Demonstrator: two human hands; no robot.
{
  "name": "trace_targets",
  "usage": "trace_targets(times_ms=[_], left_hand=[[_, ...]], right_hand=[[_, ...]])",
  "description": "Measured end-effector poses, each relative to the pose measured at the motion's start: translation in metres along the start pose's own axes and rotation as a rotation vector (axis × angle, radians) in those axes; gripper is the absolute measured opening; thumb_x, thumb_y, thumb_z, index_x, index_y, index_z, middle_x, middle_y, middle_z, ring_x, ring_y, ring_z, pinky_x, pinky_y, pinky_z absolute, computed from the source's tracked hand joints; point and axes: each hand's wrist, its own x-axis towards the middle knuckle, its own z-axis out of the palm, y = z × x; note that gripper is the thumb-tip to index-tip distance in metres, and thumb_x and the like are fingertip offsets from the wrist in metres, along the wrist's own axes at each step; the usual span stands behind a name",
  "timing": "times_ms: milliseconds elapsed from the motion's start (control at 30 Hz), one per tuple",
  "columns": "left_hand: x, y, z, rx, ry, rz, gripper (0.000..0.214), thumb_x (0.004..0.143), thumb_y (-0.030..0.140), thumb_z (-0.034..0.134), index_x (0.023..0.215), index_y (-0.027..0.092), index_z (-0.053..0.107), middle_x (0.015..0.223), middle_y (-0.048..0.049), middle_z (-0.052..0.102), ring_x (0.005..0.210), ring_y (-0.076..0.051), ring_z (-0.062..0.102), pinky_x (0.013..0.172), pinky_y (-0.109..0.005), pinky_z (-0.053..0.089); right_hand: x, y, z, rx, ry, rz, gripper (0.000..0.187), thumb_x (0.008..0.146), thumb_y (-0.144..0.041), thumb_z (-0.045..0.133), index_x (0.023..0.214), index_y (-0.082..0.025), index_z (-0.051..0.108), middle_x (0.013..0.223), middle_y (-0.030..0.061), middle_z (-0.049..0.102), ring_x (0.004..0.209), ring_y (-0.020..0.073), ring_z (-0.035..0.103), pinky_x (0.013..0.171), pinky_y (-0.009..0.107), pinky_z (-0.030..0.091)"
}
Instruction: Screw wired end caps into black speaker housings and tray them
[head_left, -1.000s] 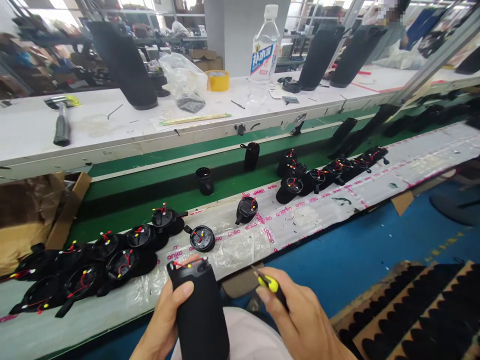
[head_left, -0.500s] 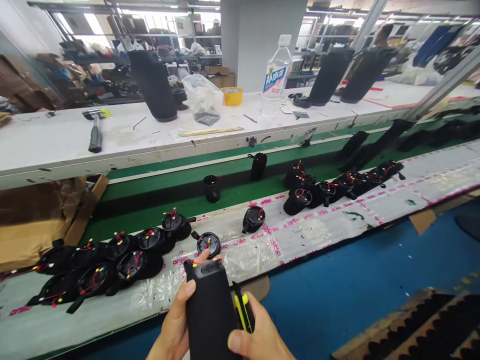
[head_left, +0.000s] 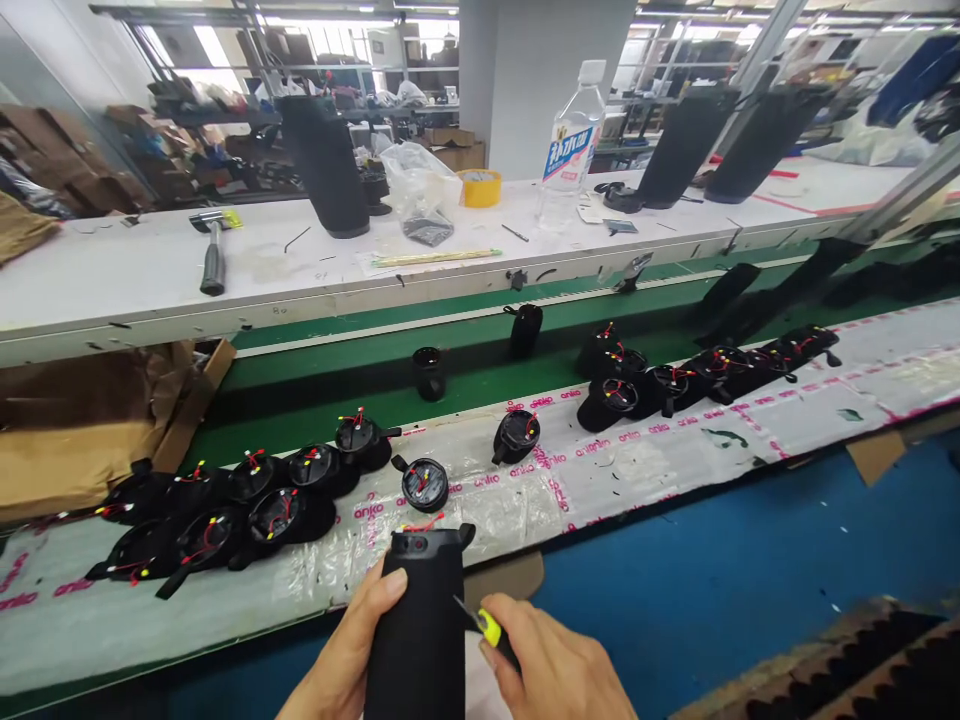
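My left hand (head_left: 352, 655) is wrapped round a black fabric-covered cylinder speaker (head_left: 420, 620), held upright at the bottom middle, with red wires showing at its open top. My right hand (head_left: 555, 670) grips a small tool with a yellow and black handle (head_left: 489, 630); its metal tip touches the speaker's right side. Just beyond, on the plastic-covered near table (head_left: 600, 470), lie several black speaker shells with red and yellow wires (head_left: 247, 505). One loose round cap (head_left: 425, 485) lies nearest the held speaker.
A green conveyor belt (head_left: 322, 385) runs behind the near table, carrying black parts (head_left: 429, 372). The far white bench holds a hammer (head_left: 213, 262), a water bottle (head_left: 568, 150), a tape roll (head_left: 481, 187), a plastic bag and tall black cylinders (head_left: 324, 165). A cardboard box (head_left: 82, 420) sits left.
The camera has tilted and shifted, so the scene sits further right. My right hand moved the tool from away on the right to the speaker's side, its tip now against it.
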Motion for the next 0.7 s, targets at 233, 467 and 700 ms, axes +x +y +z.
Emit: trace_targets(times_ms=[233, 467, 700], left_hand=[[-0.005, 0.001, 0.004, 0.058, -0.115, 0.062, 0.074, 0.075, 0.042, 0.082, 0.143, 0.024, 0.059, 0.127, -0.0090, 0.076, 0.120, -0.035, 0.067, 0.098, -0.039, 0.054], [-0.008, 0.005, 0.005, 0.148, -0.180, 0.099, 0.072, 0.078, 0.046, 0.078, 0.143, 0.025, 0.057, 0.133, -0.0097, 0.072, 0.125, -0.036, 0.064, 0.100, -0.042, 0.051], [-0.009, 0.012, 0.014, 0.285, -0.238, 0.192, 0.069, 0.077, 0.048, 0.078, 0.138, 0.024, 0.060, 0.137, -0.0100, 0.068, 0.132, -0.040, 0.056, 0.106, -0.047, 0.047]], right_hand=[[0.030, 0.011, -0.032, -0.230, -0.182, -0.223, 0.037, 0.084, -0.008, 0.056, 0.120, -0.020, 0.054, 0.082, -0.0010, 0.063, 0.065, 0.0191, 0.065, 0.053, 0.032, 0.045], [0.037, 0.012, -0.034, -0.259, -0.247, -0.256, 0.045, 0.072, -0.006, 0.067, 0.112, -0.022, 0.056, 0.081, -0.0017, 0.062, 0.066, 0.0194, 0.063, 0.055, 0.034, 0.044], [0.038, 0.011, -0.041, -0.318, -0.225, -0.285, 0.046, 0.071, -0.007, 0.065, 0.114, -0.019, 0.056, 0.078, -0.0008, 0.061, 0.062, 0.0196, 0.060, 0.052, 0.034, 0.043]])
